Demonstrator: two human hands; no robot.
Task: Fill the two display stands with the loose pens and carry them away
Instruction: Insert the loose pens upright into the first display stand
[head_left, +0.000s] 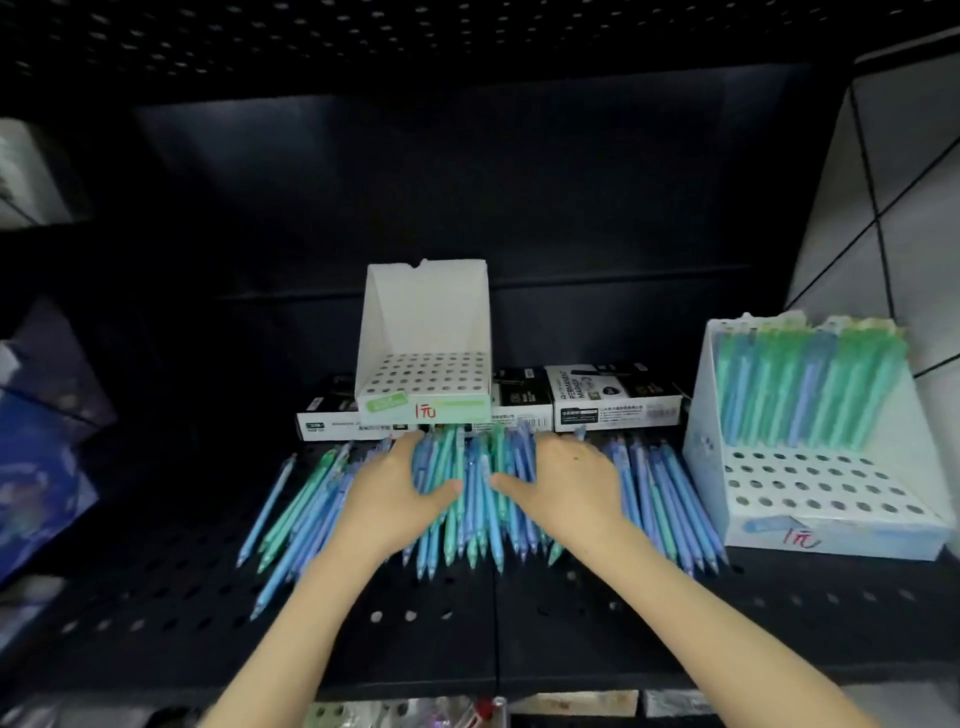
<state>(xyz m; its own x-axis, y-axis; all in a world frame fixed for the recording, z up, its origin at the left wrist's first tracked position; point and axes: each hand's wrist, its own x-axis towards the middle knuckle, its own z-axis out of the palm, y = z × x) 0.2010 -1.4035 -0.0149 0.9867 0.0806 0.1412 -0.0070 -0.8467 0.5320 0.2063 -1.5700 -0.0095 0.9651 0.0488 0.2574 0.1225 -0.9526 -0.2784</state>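
Note:
A heap of loose blue and green pens (472, 499) lies across the black perforated shelf (467, 613). My left hand (389, 493) and my right hand (566, 488) are both on the middle of the heap, fingers curled round a bunch of pens from either side, thumbs pointing toward each other. An empty white display stand (426, 343) with a grid of holes sits behind the heap on flat boxes. A second white stand (810, 441) at the right holds several green and blue pens upright in its back rows; its front holes are bare.
Black-and-white marker boxes (613, 400) lie behind the pens, under and beside the empty stand. Blue packaged goods (47, 441) crowd the left edge. A white tiled wall (893, 197) rises at the right. Another shelf of goods shows below the front lip.

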